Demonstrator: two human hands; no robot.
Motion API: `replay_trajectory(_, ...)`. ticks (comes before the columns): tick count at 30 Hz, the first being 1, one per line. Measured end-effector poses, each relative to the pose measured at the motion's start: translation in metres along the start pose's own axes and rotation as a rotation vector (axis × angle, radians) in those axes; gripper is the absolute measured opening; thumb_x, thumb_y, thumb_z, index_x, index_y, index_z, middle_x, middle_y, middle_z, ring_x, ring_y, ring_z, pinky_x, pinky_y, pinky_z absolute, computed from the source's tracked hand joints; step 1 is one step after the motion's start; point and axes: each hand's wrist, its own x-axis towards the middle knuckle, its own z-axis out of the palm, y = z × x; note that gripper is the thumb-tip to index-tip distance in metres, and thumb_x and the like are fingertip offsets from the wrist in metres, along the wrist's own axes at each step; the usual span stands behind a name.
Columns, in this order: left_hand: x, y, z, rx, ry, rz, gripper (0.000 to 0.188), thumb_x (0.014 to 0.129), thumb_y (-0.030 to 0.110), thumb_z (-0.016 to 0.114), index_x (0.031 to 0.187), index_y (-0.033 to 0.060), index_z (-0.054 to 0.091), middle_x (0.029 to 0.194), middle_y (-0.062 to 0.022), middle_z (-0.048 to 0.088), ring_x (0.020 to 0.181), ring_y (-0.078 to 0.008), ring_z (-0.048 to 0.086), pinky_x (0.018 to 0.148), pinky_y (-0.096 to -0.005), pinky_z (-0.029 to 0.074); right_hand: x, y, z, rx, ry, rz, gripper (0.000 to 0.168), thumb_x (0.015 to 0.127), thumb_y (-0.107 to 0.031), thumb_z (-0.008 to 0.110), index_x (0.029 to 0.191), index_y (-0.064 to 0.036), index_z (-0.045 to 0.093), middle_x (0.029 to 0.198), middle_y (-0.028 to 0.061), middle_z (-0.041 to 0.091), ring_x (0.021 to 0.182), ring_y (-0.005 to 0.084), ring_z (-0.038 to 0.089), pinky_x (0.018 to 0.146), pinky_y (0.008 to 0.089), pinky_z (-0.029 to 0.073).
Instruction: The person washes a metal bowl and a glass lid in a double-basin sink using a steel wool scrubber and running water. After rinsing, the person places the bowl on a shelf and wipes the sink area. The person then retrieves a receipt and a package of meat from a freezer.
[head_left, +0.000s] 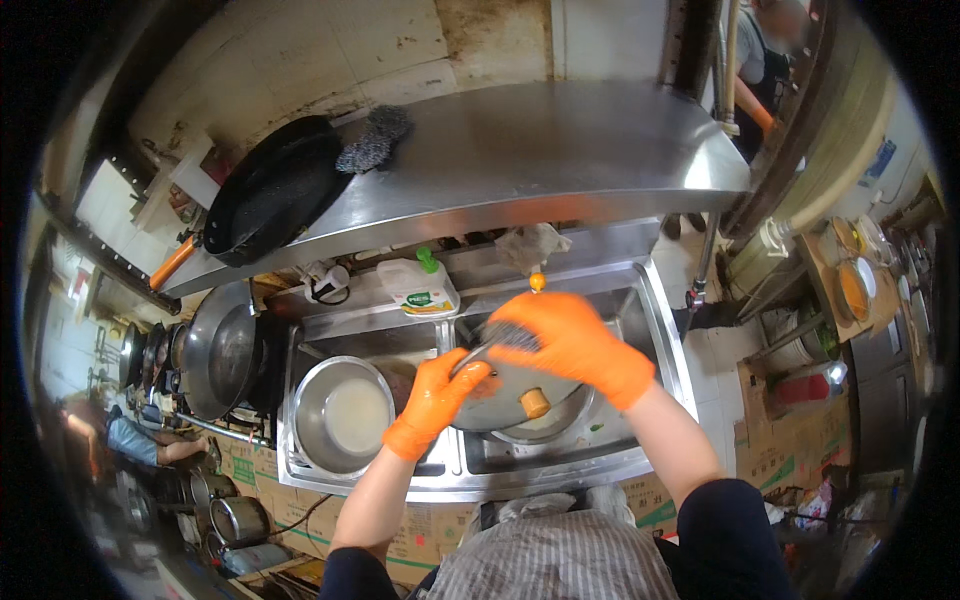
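Note:
Both my hands wear orange rubber gloves and work above the double stainless steel sink (459, 450). My left hand (439, 397) is closed around the thin metal handle (469, 360) of a utensil whose far end is hidden. My right hand (574, 341), slightly blurred, holds a dark metal scouring pad (516, 336) against that utensil. Below them, in the right basin, a round pan or lid (491, 409) with a tan knob or handle stub (535, 403) rests over a metal bowl (551, 429). A steel pot (345, 416) with cloudy liquid stands in the left basin.
A steel shelf (540, 150) crosses above the sink, bearing a black frying pan (277, 187) and steel wool (375, 139). A white detergent jug (418, 289) stands behind the basins. Woks (221, 352) are at left. Another person (757, 75) stands beyond the shelf; another is at far left.

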Motion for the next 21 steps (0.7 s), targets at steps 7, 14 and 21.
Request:
replay_trajectory(7, -0.027, -0.01, -0.015, -0.128, 0.126, -0.058, 0.032, 0.102, 0.024, 0.059, 0.106, -0.0072, 0.065, 0.093, -0.0179, 0.075, 0.079, -0.0216, 0.071, 0.076, -0.0338, 0.057, -0.056, 0.03, 0.005, 0.66, 0.173, 0.727, 0.023, 0.091, -0.02, 0.074, 0.109, -0.01, 0.064, 0.092, -0.0002, 0.065, 0.083, 0.0127, 0.063, 0.073, 0.0298, 0.052)
replay_trajectory(14, -0.045, -0.103, -0.014, -0.105, 0.314, -0.008, 0.028, 0.102, 0.026, 0.059, 0.107, -0.0018, 0.06, 0.088, -0.017, 0.071, 0.074, -0.0254, 0.069, 0.071, -0.036, 0.055, -0.089, 0.048, 0.029, 0.526, 0.471, 0.762, 0.047, 0.089, -0.034, 0.076, 0.124, -0.009, 0.059, 0.104, 0.0047, 0.064, 0.092, 0.0189, 0.059, 0.076, 0.0337, 0.049)
replay_trajectory(21, -0.041, -0.03, -0.007, -0.004, 0.15, -0.053, 0.029, 0.098, 0.026, 0.064, 0.114, 0.0014, 0.061, 0.09, -0.0127, 0.072, 0.077, -0.0216, 0.07, 0.066, -0.0341, 0.056, -0.027, 0.015, 0.011, 0.094, -0.048, 0.233, 0.053, 0.085, -0.046, 0.071, 0.12, -0.009, 0.06, 0.102, 0.019, 0.07, 0.098, 0.0423, 0.065, 0.082, 0.0507, 0.052)
